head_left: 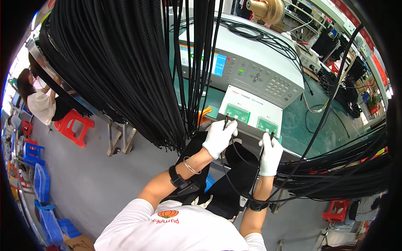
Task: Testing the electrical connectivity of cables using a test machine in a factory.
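My left hand (218, 138), in a white glove, pinches a black cable connector at the left green circuit board (238, 113) of a white test fixture (255, 104). Gloved in white too, my right hand (271, 154) grips another black connector (272, 134) just below the right green board (268, 124). Whether either connector is plugged in, I cannot tell. A thin black cable (226, 173) loops down between my hands over my lap. Behind the fixture stands a grey-white bench tester (251, 67) with a lit screen and a keypad.
A thick bundle of black cables (113, 71) hangs at the left, beside the tester. More black cables (335, 175) lie across the right side. Orange-handled pliers or scissors (205, 113) rest left of the fixture. A beige fan (268, 10) stands at the back; a person sits far left near a red stool (74, 125).
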The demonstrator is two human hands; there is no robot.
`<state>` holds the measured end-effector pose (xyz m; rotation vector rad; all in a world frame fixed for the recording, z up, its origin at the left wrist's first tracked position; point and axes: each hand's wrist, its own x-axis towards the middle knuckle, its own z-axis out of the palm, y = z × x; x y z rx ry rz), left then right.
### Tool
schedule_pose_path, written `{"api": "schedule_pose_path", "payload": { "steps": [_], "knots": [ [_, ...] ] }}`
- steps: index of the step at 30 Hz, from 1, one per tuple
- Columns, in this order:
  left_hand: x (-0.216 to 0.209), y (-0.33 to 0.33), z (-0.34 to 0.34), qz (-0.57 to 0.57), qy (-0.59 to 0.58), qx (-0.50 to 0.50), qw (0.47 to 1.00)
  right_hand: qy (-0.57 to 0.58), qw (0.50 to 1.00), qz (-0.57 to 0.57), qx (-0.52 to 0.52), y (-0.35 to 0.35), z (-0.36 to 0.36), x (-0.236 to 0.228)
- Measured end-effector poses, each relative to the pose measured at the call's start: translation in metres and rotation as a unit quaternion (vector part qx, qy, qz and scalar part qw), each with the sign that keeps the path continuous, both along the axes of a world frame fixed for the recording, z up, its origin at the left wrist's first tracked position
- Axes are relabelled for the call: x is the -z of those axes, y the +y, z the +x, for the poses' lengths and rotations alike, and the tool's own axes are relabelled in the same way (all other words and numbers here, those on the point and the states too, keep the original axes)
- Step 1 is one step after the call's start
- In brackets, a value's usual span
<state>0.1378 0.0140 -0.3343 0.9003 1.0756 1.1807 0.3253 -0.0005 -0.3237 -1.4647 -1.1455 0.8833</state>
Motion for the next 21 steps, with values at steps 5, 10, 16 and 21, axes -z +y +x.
{"api": "schedule_pose_path", "payload": {
  "steps": [5,10,16,21],
  "knots": [
    [0.006,-0.031,0.012,0.0,0.118,0.051,0.992,-0.083,0.995,-0.047,-0.005,-0.026,0.0,0.008],
    [0.013,-0.02,0.01,0.188,0.374,0.018,0.908,-0.023,1.0,-0.019,0.006,-0.027,0.001,0.017],
    [0.003,-0.009,0.004,-0.054,-0.058,0.088,0.993,0.027,0.999,-0.02,-0.023,-0.018,-0.001,0.013],
    [0.0,-0.001,-0.001,-0.056,-0.063,0.107,0.991,0.09,0.995,-0.009,-0.049,-0.015,-0.004,0.016]
  ]
}}
